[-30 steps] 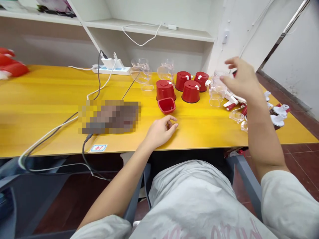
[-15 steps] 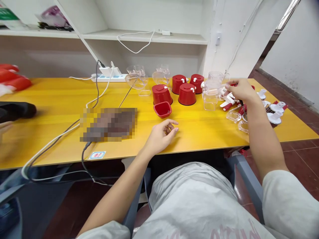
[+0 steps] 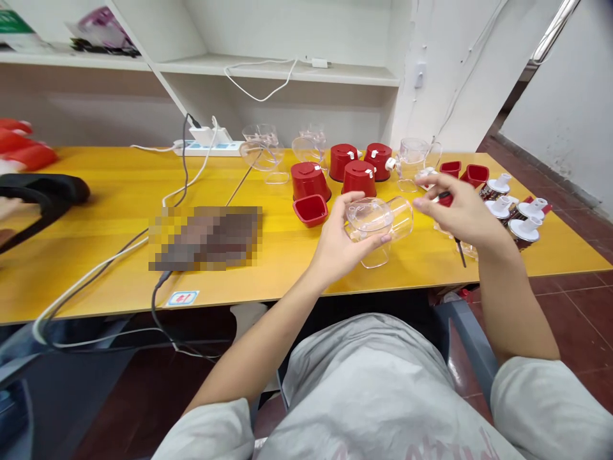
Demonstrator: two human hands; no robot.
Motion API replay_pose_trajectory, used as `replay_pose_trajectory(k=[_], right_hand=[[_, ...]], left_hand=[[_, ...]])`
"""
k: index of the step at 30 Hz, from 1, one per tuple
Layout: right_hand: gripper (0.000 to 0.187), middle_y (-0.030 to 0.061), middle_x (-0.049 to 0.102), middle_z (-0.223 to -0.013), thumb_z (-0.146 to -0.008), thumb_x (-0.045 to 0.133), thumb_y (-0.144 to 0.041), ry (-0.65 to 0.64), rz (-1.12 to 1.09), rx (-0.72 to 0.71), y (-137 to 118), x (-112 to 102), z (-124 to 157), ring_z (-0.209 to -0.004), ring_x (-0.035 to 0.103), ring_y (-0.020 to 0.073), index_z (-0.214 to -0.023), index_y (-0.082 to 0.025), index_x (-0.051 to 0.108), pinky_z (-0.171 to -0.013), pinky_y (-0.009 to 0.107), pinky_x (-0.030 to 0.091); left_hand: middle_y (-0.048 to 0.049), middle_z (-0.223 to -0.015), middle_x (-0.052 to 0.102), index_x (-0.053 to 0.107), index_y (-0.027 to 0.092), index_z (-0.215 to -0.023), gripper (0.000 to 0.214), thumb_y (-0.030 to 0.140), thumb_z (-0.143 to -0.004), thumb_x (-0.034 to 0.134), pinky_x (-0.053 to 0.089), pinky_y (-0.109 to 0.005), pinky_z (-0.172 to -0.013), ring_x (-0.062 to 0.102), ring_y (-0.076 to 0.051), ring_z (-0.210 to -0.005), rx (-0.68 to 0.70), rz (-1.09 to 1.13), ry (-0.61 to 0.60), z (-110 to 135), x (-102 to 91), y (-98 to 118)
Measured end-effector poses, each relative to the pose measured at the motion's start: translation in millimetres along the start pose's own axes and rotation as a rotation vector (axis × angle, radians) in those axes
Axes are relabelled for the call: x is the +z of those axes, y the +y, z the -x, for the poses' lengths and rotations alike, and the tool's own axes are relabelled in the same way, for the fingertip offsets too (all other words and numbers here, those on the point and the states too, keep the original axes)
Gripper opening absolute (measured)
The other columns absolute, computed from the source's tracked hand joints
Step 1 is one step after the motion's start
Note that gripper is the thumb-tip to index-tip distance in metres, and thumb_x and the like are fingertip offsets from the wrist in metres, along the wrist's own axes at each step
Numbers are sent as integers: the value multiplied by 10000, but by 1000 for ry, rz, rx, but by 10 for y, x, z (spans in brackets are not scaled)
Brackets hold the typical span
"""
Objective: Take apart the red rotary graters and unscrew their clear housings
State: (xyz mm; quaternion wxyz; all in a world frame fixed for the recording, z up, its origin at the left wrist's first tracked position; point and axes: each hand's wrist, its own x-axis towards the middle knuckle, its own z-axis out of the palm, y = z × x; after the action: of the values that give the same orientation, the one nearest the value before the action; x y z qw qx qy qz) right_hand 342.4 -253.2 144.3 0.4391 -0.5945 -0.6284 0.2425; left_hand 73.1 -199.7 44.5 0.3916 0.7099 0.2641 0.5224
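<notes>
Left hand (image 3: 335,252) raised off table, holding clear plastic cup (image 3: 371,218)

Grip: left hand (image 3: 335,252) hides part of clear plastic jug (image 3: 378,220) | left of grip: pixelated patch (image 3: 205,238), unreadable | far left: co-worker's hand (image 3: 7,207), cut off | right of grip: thin dark rod (image 3: 460,250) below right hand (image 3: 462,214), too small to tell

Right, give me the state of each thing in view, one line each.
Left hand, gripping the jug
clear plastic jug, tilted, held off the table
Right hand, pinching the screwdriver
red-handled screwdriver, shaft pointing down
red plastic cup, standing upside down
square red tray, open side up
power strip, white plug inserted
</notes>
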Motion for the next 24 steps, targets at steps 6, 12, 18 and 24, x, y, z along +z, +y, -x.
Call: replay_pose_trajectory(k=[6, 12, 18, 24], right_hand=[[364, 34, 797, -1169, -969, 767, -321, 308, -324, -388, -547, -157, 116, -870, 698, 241, -1316, -409, 699, -853, 448, 698], [367, 12, 762, -1109, -1079, 764, -625, 219, -368, -567, -812, 286, 3, -770, 717, 206, -1282, -373, 591, -807, 418, 732], [492, 14, 787, -1104, -1067, 766, -781, 101, -277, -544, -726, 363, -159, -777, 747, 217, -1289, -376, 596, -821, 432, 721], [364, 28, 735, -969, -1055, 828, -668, 133, 275, -599, -1063, 156, -225, -859, 712, 268, -1221, -353, 751, -938, 510, 705]], left_hand=[[-128, -1580, 735, 630, 291, -1540, 870, 460, -821, 1089, 604, -534, -1291, 761, -348, -1449, 40, -4, -12, 29, -75, 28], [-132, -1483, 779, 671, 270, -1460, 787, 521, -837, 1082, 631, -521, -1228, 792, -344, -1377, 73, 24, -30, 26, -90, -82], [-146, -1503, 783, 671, 283, -1472, 822, 601, -832, 1077, 624, -566, -1253, 779, -375, -1429, 90, 46, -38, 13, -76, -110], [-149, -1516, 776, 669, 280, -1468, 826, 608, -829, 1076, 617, -568, -1265, 775, -382, -1439, 85, 22, -30, 4, -74, -106]])
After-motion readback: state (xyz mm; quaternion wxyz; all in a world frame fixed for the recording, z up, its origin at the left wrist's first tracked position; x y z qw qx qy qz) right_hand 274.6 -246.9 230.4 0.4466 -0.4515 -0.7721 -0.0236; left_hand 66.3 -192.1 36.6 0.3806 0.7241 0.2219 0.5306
